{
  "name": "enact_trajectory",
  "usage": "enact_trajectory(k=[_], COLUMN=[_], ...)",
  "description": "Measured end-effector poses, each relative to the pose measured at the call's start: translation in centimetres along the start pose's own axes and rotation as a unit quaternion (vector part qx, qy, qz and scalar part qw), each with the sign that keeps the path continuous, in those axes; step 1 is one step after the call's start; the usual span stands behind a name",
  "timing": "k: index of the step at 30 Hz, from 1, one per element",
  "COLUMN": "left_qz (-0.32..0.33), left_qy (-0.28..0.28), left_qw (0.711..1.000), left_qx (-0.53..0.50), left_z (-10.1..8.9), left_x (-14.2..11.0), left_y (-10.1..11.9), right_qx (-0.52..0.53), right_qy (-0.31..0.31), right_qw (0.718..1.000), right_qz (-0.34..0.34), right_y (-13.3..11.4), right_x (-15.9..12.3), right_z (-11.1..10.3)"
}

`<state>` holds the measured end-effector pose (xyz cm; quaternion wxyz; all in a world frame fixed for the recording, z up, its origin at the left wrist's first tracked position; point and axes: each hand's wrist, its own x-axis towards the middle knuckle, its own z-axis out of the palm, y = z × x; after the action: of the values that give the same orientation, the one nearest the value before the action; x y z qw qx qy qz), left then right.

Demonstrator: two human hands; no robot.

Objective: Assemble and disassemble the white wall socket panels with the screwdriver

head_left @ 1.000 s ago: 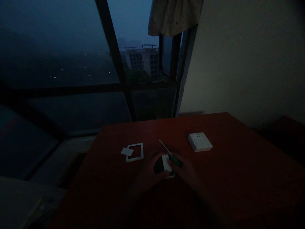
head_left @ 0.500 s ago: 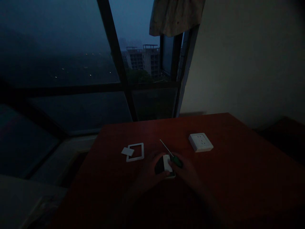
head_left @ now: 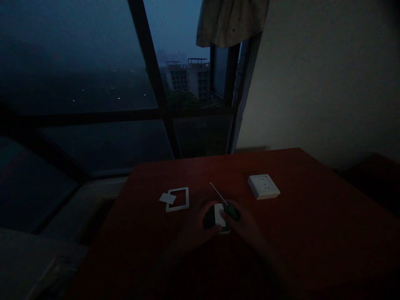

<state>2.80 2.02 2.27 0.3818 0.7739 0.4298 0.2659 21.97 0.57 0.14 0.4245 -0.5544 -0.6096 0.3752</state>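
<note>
Close to the middle of the table, my left hand point(head_left: 200, 223) is wrapped round a small black-and-white part point(head_left: 219, 214), which looks like the inside of a wall switch. My right hand point(head_left: 245, 223) grips a screwdriver point(head_left: 231, 211) by its green handle, its thin metal shaft pointing up and left, away from the part. The right thumb also presses on the part's white face. To the left lies a white square frame point(head_left: 186, 199), with a white rectangular plate point(head_left: 168, 198) resting across its left side. Dim light hides much of my fingers.
A white wall socket on a thick box point(head_left: 264, 186) sits on the right of the reddish-brown table point(head_left: 300, 233). Beyond the far edge are a window point(head_left: 103, 143) with dark bars and a hanging curtain point(head_left: 233, 23). A pale wall point(head_left: 318, 83) stands at the right.
The view has shifted very slightly. Both hands keep the same hold on the part and the screwdriver; the loose pieces and socket stay where they were.
</note>
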Motion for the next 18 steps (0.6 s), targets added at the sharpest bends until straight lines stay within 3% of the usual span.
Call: enact_trajectory(k=[9, 18], left_qz=[0.03, -0.003], left_qy=[0.036, 0.065], left_qw=[0.998, 0.996], left_qx=[-0.034, -0.054], left_z=[0.26, 0.76], left_x=[0.24, 0.44], left_y=[-0.31, -0.74], right_qx=[0.003, 0.013], right_qy=[-0.01, -0.007], right_qw=[1.0, 0.999], right_qz=[-0.002, 0.04], right_y=[-0.11, -0.37], right_x=[0.02, 0.06], right_z=[0.04, 0.06])
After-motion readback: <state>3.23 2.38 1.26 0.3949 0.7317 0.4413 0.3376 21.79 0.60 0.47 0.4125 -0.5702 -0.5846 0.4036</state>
